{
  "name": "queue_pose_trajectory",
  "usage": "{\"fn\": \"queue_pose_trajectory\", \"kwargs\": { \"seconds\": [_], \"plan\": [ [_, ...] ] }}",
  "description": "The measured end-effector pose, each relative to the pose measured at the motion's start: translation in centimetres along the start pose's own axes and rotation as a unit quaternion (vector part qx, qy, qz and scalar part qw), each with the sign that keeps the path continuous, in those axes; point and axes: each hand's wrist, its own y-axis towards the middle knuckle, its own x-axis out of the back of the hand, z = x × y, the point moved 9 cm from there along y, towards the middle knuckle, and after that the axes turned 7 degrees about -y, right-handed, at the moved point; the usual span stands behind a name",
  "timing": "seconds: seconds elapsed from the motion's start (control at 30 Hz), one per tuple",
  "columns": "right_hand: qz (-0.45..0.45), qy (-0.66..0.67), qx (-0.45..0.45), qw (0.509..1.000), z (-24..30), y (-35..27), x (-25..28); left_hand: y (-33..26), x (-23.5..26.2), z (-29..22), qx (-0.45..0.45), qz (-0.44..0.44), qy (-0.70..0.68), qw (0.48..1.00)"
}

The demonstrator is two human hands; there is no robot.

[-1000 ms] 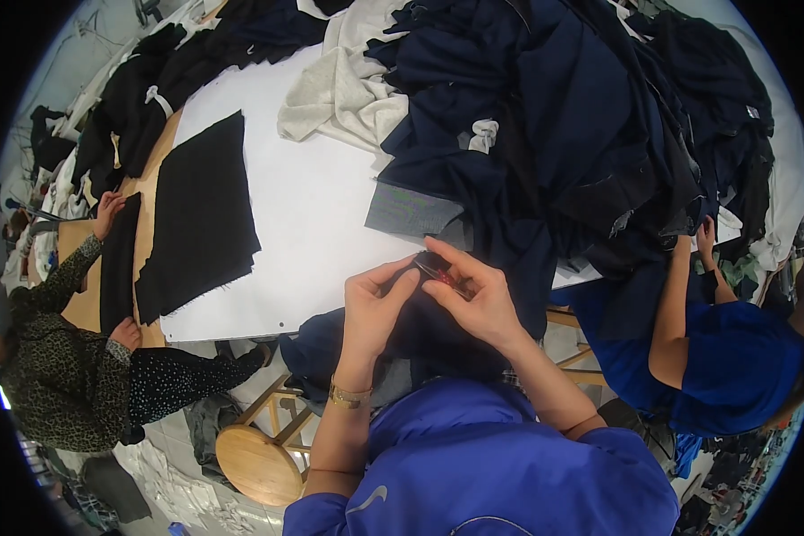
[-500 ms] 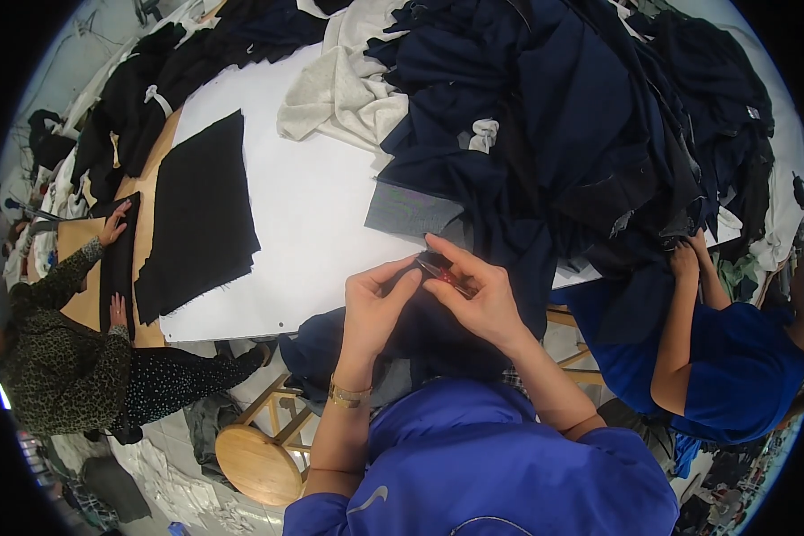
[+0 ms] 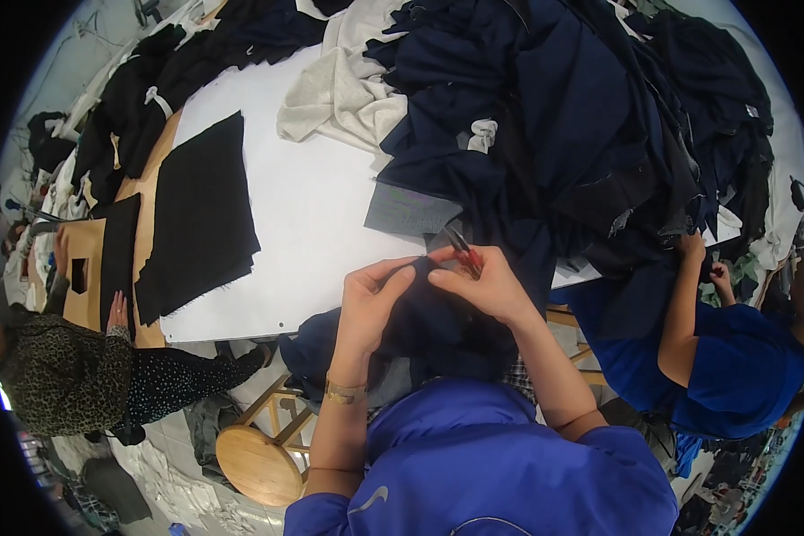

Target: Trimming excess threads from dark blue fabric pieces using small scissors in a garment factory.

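Observation:
Just in front of my body, my left hand (image 3: 377,290) pinches the edge of a navy cloth (image 3: 424,308) between thumb and fingertips. Close beside it, my right hand (image 3: 484,284) has a small pair of red-handled thread snips (image 3: 469,260) tucked in its fingers, dark blades pointing up and away from me. The right thumb and forefinger also meet at the cloth's edge, near the left fingertips. The cloth hangs down toward my lap. Beyond my hands lies a grey piece (image 3: 411,210) with a frayed edge, bordering navy fabric.
A large navy fabric heap (image 3: 581,98) covers the table's right side, beside cream cloth (image 3: 344,94). On the white tabletop (image 3: 308,196) lies a black cut panel (image 3: 201,223). Co-workers sit left (image 3: 67,366) and right (image 3: 741,366). A wooden stool (image 3: 259,464) stands lower left.
The snips have swung from pointing at my left fingertips to pointing up, away from the cloth's edge. The left co-worker's far hand has moved off the black strip; the right co-worker's hands have separated.

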Motion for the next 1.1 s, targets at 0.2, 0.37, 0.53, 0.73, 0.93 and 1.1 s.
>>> {"fn": "queue_pose_trajectory", "kwargs": {
  "seconds": [0.2, 0.37, 0.53, 0.73, 0.93, 1.1],
  "plan": [
    [-0.06, -0.121, 0.152, 0.979, 2.0, 0.7, 1.0, -0.1, -0.3, -1.7, -0.061, -0.019, 0.132, 0.989],
    [-0.184, -0.137, 0.198, 0.953, 4.0, 0.1, 1.5, -1.6, -1.2, -5.0, -0.252, -0.103, 0.359, 0.893],
    [-0.132, 0.054, 0.076, 0.987, 1.0, 0.1, -0.6, -3.7, -2.8, -6.2, -0.4, -0.171, 0.463, 0.772],
    [-0.045, 0.202, -0.082, 0.975, -1.3, 0.2, -3.1, -4.5, -4.0, -5.2, -0.441, -0.143, 0.528, 0.712],
    [-0.025, 0.209, -0.057, 0.976, -1.0, 0.7, -2.3, -2.1, -1.2, -1.9, -0.146, -0.091, 0.152, 0.973],
    [0.108, 0.212, -0.075, 0.969, 1.1, 0.1, -3.2, -0.2, -0.1, -4.6, -0.163, -0.042, 0.274, 0.947]
  ]
}}
